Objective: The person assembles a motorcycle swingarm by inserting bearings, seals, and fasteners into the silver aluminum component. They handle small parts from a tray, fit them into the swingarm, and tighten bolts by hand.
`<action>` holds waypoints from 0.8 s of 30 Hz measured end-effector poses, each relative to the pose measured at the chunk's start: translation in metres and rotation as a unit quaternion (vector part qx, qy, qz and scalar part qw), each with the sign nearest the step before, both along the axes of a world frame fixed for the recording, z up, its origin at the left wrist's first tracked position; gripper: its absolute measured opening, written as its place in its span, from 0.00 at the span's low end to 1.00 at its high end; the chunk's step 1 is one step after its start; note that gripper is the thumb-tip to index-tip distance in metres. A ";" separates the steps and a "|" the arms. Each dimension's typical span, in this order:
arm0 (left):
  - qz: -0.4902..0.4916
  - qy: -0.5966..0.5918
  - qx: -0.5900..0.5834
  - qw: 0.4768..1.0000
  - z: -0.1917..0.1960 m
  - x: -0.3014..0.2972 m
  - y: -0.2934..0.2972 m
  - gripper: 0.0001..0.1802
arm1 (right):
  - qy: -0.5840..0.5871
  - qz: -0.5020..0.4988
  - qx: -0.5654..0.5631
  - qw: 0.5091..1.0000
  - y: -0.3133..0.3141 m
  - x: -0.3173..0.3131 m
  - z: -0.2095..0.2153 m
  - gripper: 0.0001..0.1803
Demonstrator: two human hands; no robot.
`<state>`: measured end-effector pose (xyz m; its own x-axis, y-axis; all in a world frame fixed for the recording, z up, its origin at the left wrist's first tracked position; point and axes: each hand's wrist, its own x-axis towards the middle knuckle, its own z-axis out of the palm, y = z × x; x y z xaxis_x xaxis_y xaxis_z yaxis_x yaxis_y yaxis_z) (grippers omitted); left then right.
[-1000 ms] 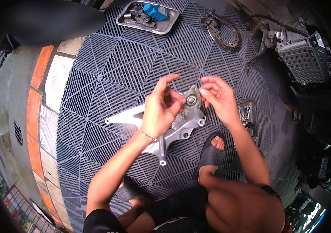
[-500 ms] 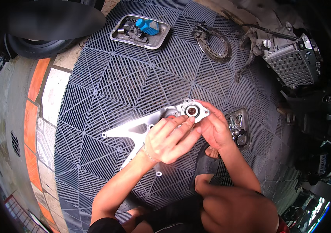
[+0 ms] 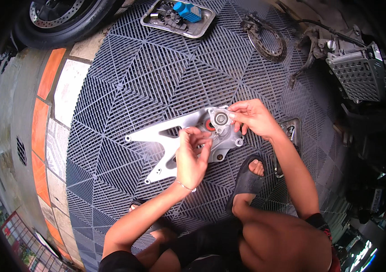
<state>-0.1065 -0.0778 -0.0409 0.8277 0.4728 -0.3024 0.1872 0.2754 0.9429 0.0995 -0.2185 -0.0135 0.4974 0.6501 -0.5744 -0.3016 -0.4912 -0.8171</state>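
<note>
the right hand (image 3: pixel 253 119), the nearer one, pinches the bearing flange (image 3: pixel 220 119) just left of its fingertips; the left hand (image 3: pixel 193 156) curls below-left, grip unclear. beneath both, the silver bracket (image 3: pixel 170 144) runs lengthwise left to right.

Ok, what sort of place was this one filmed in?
Likely a motorcycle or vehicle repair space: there's a tyred wheel at the upper left, a loose brake disc on the floor mat, and a metal tray of small parts.
</note>
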 end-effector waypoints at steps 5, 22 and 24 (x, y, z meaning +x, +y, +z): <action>-0.220 0.035 0.292 0.930 -0.006 -0.027 0.009 0.16 | -0.077 0.113 -0.131 0.982 0.012 0.001 -0.025 0.14; -0.292 -0.009 0.461 0.838 -0.045 -0.020 0.017 0.18 | -0.211 0.163 -0.185 0.946 0.034 -0.013 -0.044 0.13; -0.297 -0.017 0.483 0.823 -0.047 -0.018 0.019 0.18 | -0.235 0.182 -0.179 0.938 0.034 -0.012 -0.045 0.13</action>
